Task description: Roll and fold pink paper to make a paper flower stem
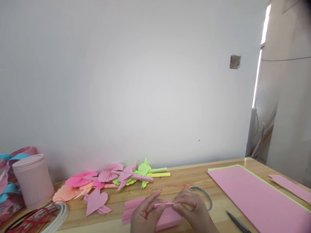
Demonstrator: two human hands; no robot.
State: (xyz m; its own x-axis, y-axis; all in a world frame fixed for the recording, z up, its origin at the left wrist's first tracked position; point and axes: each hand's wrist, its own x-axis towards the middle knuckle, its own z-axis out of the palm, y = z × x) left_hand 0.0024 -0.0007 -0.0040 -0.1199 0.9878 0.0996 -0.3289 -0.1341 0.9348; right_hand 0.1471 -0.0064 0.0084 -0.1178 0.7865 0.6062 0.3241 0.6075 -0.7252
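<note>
Both hands meet at the front of the wooden table over a sheet of pink paper. My left hand pinches the paper's narrow folded top edge between thumb and fingers. On the other end of that edge, my right hand is closed in a similar pinch. The paper's lower part hangs or lies below the fingers; I cannot tell which. Partly behind my left hand lies a creased pink paper piece. A thin grey-green ring sits just beyond my right hand.
Paper fans and rolled paper sticks lie along the wall. A pink paper heart is at left, near a pink canister and coiled cords. Large pink sheets and a dark pointed blade lie at right.
</note>
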